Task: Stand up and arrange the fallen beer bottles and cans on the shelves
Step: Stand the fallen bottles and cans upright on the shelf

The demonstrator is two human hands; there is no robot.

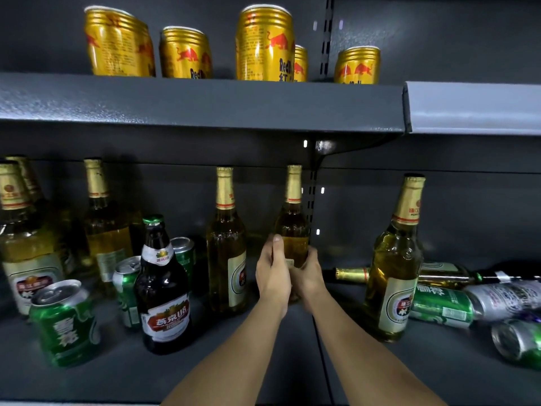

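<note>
Both hands, the left hand point(273, 276) and right hand point(307, 275), are gripping an upright gold-foiled beer bottle point(292, 218) on the lower shelf point(234, 361). Fallen cans point(445, 306) are lying to the right hand's right.

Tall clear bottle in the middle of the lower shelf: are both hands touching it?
Touching. The head view shows the left hand and right hand wrapped around the lower body of the clear bottle, which stands upright.

Two bare forearms, no sleeves, left hand point(273, 276) and right hand point(307, 278) without rings, watches or gloves
</note>
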